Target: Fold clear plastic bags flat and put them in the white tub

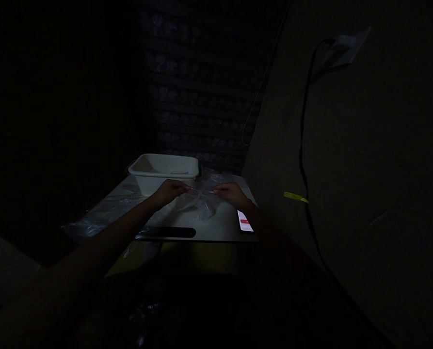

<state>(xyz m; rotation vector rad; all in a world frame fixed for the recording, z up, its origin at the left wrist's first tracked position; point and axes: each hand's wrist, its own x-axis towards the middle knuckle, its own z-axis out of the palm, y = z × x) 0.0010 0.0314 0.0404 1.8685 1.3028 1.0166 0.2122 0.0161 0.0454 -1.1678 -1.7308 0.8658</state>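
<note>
Over the small table, my left hand (172, 190) and my right hand (232, 193) face each other, both with fingers pinched. Between them hangs a clear plastic bag (204, 206), its upper edge drawn taut from one hand to the other. The dim light hides whether anything lies inside the bag. Just behind my left hand stands a white rectangular tub (154, 180). A lit phone (244, 221) lies by my right wrist, partly covered by my forearm.
More clear plastic (88, 227) spreads over the left part of the tabletop (219, 228) and past its edge. A dark slot (176, 232) runs near the front edge. On the right wall hangs a black cable (301, 145) with a yellow tag (295, 197). A dark curtain (201, 97) closes the back.
</note>
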